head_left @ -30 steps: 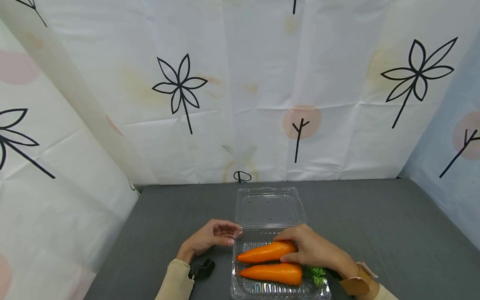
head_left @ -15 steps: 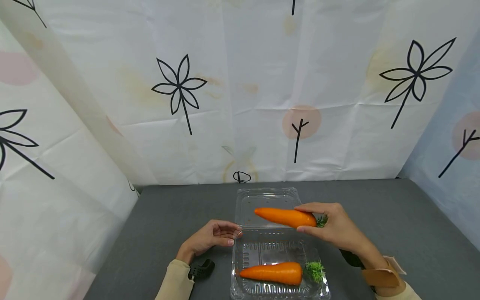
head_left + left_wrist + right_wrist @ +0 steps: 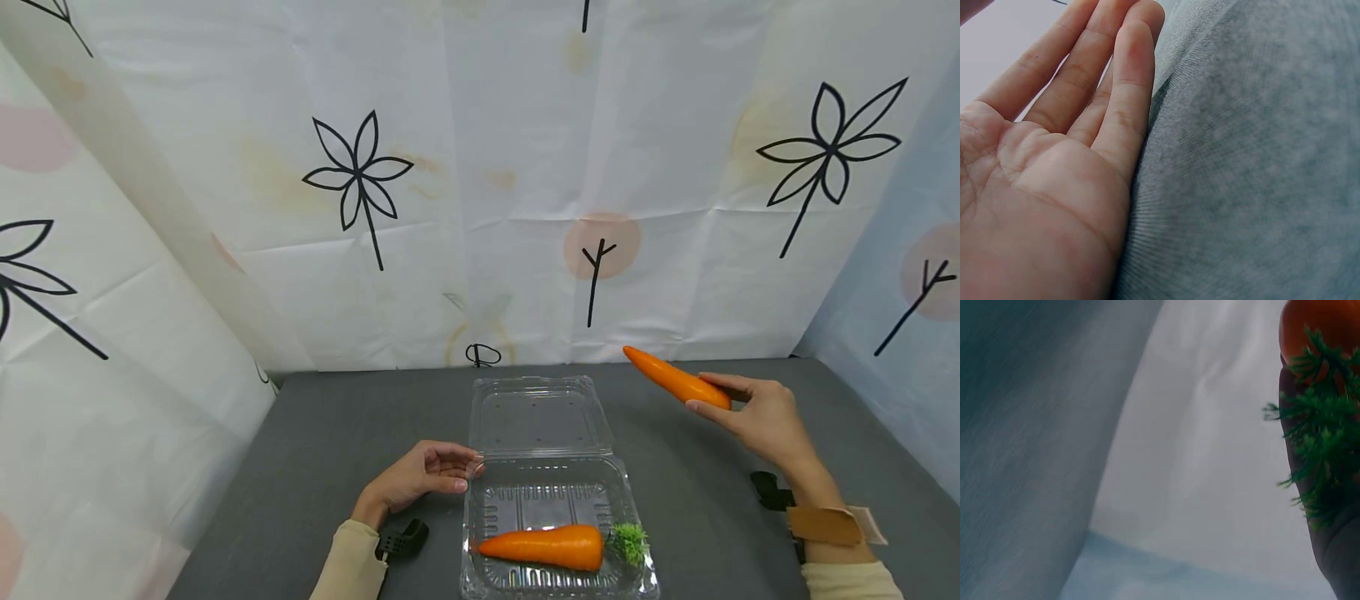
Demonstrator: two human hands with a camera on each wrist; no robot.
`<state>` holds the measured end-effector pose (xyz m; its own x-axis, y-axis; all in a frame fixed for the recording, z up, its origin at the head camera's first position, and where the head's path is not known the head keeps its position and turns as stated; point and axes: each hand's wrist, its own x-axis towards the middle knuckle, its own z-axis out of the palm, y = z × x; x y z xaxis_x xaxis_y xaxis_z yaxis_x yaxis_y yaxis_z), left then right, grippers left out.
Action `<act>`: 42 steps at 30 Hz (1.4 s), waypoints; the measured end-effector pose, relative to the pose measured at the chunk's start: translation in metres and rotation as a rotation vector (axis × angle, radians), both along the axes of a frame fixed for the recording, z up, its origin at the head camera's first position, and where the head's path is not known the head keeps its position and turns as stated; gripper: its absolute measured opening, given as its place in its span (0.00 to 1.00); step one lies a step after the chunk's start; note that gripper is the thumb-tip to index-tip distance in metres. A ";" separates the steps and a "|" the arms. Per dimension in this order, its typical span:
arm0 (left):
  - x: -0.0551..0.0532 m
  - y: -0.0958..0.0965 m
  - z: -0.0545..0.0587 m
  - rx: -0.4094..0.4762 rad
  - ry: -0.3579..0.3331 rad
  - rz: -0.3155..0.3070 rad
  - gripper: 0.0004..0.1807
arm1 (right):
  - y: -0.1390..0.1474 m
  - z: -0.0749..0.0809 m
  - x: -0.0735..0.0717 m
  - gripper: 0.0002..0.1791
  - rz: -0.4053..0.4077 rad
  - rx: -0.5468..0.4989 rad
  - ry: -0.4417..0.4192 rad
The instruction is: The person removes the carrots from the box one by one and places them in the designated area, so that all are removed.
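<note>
My right hand (image 3: 768,419) pinches an orange carrot (image 3: 670,373) by its thick end, raised to the right of the box, the tip pointing up and left. In the right wrist view, this carrot's green leafy top (image 3: 1325,437) hangs beside the hand. A second carrot (image 3: 543,547), with a green tuft (image 3: 628,542), lies in the base of a clear plastic clamshell box (image 3: 542,471). My left hand (image 3: 420,477) rests at the box's left edge near the hinge, fingertips right at the rim. The left wrist view shows that hand (image 3: 1054,169) with its fingers extended.
The box lid (image 3: 540,417) lies folded back behind its base. A dark grey cloth (image 3: 360,417) covers the table. White patterned sheets (image 3: 480,167) stand along the back and sides.
My right hand has lifted the rear carrot out of the box and carried it up and to the right. The left hand has stayed at the box edge.
</note>
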<state>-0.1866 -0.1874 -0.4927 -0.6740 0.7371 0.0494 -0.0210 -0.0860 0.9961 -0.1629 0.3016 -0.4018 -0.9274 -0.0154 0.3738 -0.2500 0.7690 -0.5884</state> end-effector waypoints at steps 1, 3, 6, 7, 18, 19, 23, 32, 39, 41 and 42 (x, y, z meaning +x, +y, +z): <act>0.000 0.000 0.000 -0.001 -0.002 0.000 0.27 | 0.006 -0.002 -0.001 0.28 -0.035 0.000 -0.012; 0.000 0.000 0.000 -0.002 -0.004 0.000 0.28 | 0.019 -0.007 -0.002 0.29 -0.105 -0.003 -0.041; -0.001 -0.001 0.001 -0.005 -0.002 0.002 0.28 | 0.038 -0.013 -0.002 0.32 -0.203 -0.017 -0.084; -0.001 -0.001 0.001 -0.006 -0.002 0.002 0.28 | 0.044 -0.015 -0.002 0.33 -0.237 -0.020 -0.095; -0.002 0.000 0.004 -0.019 0.001 0.010 0.29 | 0.087 -0.023 0.000 0.37 -0.629 -0.217 -0.331; -0.002 0.000 0.003 -0.017 0.000 0.010 0.29 | 0.088 -0.024 0.000 0.36 -0.657 -0.230 -0.336; -0.002 0.000 0.002 -0.011 -0.006 0.006 0.29 | 0.091 -0.030 0.002 0.34 -0.733 -0.234 -0.320; -0.001 0.000 0.002 -0.011 -0.004 0.008 0.28 | 0.092 -0.035 0.004 0.32 -0.769 -0.188 -0.317; 0.000 0.000 0.002 -0.003 -0.007 0.006 0.28 | 0.096 -0.037 0.003 0.33 -0.729 -0.128 -0.388; 0.000 0.000 0.002 -0.004 -0.009 0.006 0.28 | 0.096 -0.037 0.003 0.33 -0.721 -0.122 -0.397; 0.000 0.000 0.003 -0.005 -0.009 0.007 0.28 | 0.096 -0.037 0.002 0.33 -0.721 -0.119 -0.396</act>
